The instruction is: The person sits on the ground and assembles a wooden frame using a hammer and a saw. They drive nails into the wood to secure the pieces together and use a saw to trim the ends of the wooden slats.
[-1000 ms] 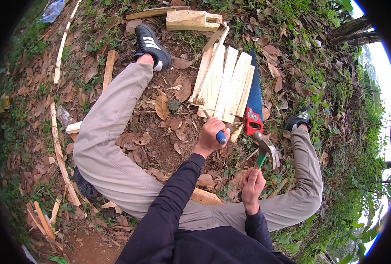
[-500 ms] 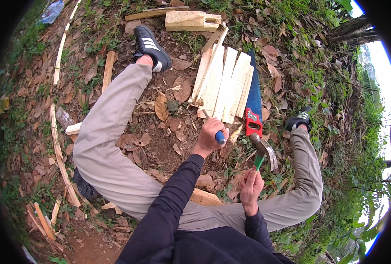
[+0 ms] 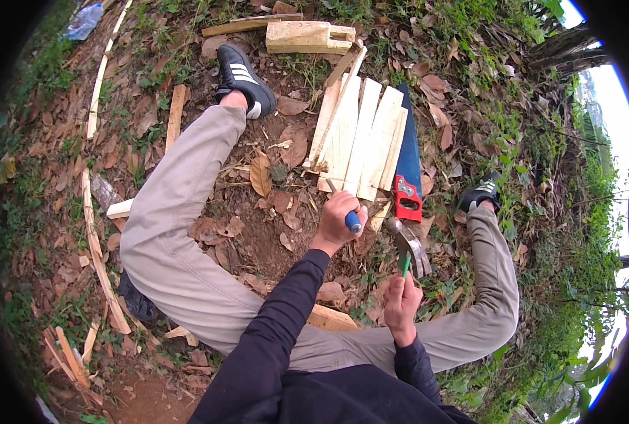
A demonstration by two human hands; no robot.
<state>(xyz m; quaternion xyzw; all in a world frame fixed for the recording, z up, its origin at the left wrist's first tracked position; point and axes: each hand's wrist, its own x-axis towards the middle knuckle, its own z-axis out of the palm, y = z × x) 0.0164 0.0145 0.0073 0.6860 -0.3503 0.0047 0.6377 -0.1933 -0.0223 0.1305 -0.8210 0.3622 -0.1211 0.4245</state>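
My left hand [image 3: 338, 220] is closed around a blue-handled chisel [image 3: 354, 223]. Its narrow metal blade points away from me, toward the near ends of several pale wooden strips [image 3: 359, 134]; whether the tip touches wood I cannot tell. In my right hand [image 3: 403, 305] is a claw hammer [image 3: 408, 247] with a green handle, gripped with the fingers wrapped round it. The hammer's head is raised, a little to the right of the chisel handle and apart from it. Beside the strips lies a handsaw [image 3: 408, 162] with a blue blade and red handle.
A notched wooden block [image 3: 301, 35] lies beyond the strips, with a thin plank [image 3: 247, 23] behind it. Another wood piece [image 3: 333, 318] rests between my legs. Long strips [image 3: 96, 247] lie left of my bent leg. Dry leaves and grass cover the soil.
The hammer has swung left, its head now closer to the chisel handle. My right hand has shifted slightly left with it. The left hand and chisel have barely moved.
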